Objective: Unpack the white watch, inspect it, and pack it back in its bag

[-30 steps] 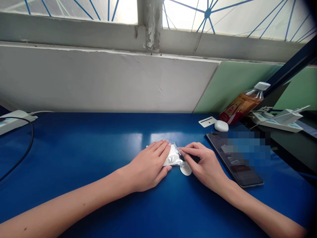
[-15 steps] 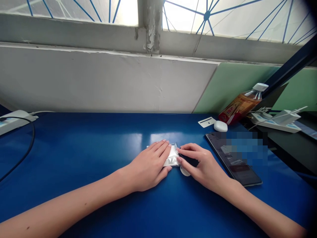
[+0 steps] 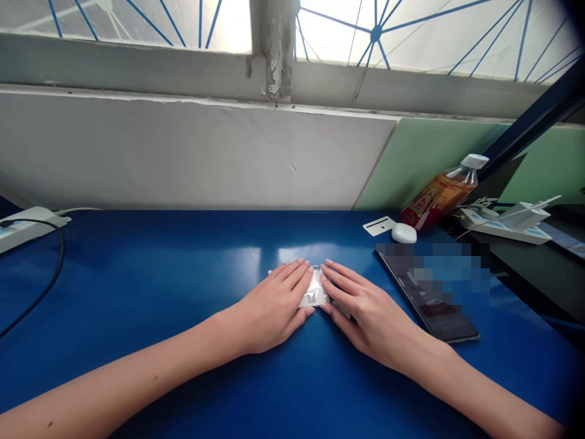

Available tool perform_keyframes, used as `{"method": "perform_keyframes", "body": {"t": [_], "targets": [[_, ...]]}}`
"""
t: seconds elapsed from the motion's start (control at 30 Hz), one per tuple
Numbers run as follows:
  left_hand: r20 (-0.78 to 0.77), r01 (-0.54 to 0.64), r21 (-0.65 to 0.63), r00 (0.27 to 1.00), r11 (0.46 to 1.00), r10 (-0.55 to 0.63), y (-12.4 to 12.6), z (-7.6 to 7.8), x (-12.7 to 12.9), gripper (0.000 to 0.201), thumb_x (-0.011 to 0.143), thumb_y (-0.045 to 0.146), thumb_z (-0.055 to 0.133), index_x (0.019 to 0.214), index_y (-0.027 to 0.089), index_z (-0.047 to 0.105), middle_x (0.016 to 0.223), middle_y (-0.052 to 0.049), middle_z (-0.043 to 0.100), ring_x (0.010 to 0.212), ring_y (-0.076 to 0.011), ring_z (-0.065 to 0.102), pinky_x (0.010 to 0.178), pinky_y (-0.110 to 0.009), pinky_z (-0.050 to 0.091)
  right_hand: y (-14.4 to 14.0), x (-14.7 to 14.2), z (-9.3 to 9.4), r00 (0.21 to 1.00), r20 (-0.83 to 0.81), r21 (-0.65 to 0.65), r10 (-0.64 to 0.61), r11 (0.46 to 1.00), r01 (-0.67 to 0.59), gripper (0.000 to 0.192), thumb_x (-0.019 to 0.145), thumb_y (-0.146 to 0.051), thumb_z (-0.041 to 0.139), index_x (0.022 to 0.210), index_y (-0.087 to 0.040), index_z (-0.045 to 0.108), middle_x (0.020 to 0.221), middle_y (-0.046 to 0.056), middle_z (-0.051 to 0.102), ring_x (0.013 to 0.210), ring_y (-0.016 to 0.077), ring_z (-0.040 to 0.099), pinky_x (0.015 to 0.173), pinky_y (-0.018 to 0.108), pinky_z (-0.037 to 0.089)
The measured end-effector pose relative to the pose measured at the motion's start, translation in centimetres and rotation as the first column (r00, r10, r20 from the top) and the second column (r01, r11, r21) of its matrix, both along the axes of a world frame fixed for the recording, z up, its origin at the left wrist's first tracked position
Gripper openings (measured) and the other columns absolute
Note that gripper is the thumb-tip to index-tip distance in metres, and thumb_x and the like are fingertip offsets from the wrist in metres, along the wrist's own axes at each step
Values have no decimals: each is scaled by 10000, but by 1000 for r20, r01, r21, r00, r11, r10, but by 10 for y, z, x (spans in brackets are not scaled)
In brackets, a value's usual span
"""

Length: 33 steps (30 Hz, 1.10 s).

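Observation:
A small flat white packet [image 3: 314,289] with a shiny, clear plastic-like surface lies on the blue table, partly hidden under my hands. My left hand [image 3: 278,302] rests flat across its left part, fingers stretched out and pointing away from me. At the packet's right edge is my right hand [image 3: 361,299], with its fingers extended over that edge and the thumb near the lower right corner. Whether the right fingertips press on the packet or only touch it, I cannot tell.
To the right lies a dark phone [image 3: 425,299], partly pixelated. Behind it are a white earbud case [image 3: 404,233], a white card [image 3: 379,225] and a tilted drink bottle [image 3: 439,194]. Power strips stand at the right [image 3: 507,225] and far left [image 3: 31,225], with a black cable [image 3: 59,256].
My right hand has gone from a loose pinch at the packet's right edge to stretched fingers over it. The round white piece under that hand is now hidden. My left hand stays put.

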State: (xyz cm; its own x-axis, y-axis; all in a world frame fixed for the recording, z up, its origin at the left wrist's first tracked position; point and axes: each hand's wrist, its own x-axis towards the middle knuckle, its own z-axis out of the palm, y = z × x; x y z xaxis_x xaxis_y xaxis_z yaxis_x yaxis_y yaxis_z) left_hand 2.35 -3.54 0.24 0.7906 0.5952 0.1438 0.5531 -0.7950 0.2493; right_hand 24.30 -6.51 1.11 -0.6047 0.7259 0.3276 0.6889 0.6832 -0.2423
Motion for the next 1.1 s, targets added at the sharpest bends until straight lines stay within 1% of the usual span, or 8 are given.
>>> {"method": "perform_keyframes", "body": {"t": [0.23,0.33,0.43,0.57,0.73,0.93,1.03,1.1], "targets": [[52,1,-53,999,999,2,0,1,-2,503,1004,342,369,1444,107,303,1486,-189,384,1407,-293,311,1123,-473,330,15,13,4,987,-147,-118,-70,992,53,297,959,-263,471,1177,-248,672,1311,84,610,1277,273,503,1016,464,484],[107,7,-75,994,997,1,0,2,-4,494,1017,316,335,1461,113,260,1500,-181,362,1412,-270,300,1127,-454,341,19,16,3,974,-201,-79,-106,993,92,374,964,-214,440,1311,-254,574,1318,92,597,1239,260,534,997,453,495],[188,57,-83,981,995,-41,0,2,-6,512,1019,293,331,1487,144,189,1521,-162,329,1427,-251,268,1141,-437,331,20,16,0,975,-215,-34,-53,998,47,444,948,-179,442,1380,-264,495,1335,98,576,1220,257,549,984,439,505],[233,114,-87,968,990,-91,0,2,-9,520,1015,296,336,1492,168,174,1526,-142,327,1427,-250,269,1151,-436,317,22,19,1,960,-278,22,-26,999,34,305,928,-213,514,1192,-276,652,1125,83,662,1008,228,652,841,375,570],[279,48,-132,960,990,-10,1,2,-9,494,1013,310,333,1478,199,205,1486,-119,395,1379,-255,359,1125,-455,353,22,23,14,911,-411,51,-40,996,66,158,886,-221,597,971,-256,726,910,60,658,792,195,648,693,329,558],[406,-25,-168,909,986,93,1,1,-10,669,948,218,415,1509,186,51,1565,-145,194,1390,-277,329,1126,-474,344,21,22,24,750,-622,-188,-225,973,136,95,899,-267,592,849,-229,663,837,35,640,748,174,608,644,286,510],[511,20,-109,859,994,39,1,3,-10,748,875,158,441,1505,207,39,1580,-133,101,1382,-282,337,1123,-485,342,25,21,23,706,-619,-374,-345,919,121,181,906,-339,574,818,-204,656,746,22,626,636,149,565,558,261,481],[506,29,-56,863,998,3,0,5,-10,806,837,181,496,1502,217,42,1582,-133,88,1421,-320,247,1133,-527,304,27,19,20,694,-605,-459,-390,883,96,204,895,-366,585,835,-191,672,731,17,637,611,140,556,548,253,477]]}}
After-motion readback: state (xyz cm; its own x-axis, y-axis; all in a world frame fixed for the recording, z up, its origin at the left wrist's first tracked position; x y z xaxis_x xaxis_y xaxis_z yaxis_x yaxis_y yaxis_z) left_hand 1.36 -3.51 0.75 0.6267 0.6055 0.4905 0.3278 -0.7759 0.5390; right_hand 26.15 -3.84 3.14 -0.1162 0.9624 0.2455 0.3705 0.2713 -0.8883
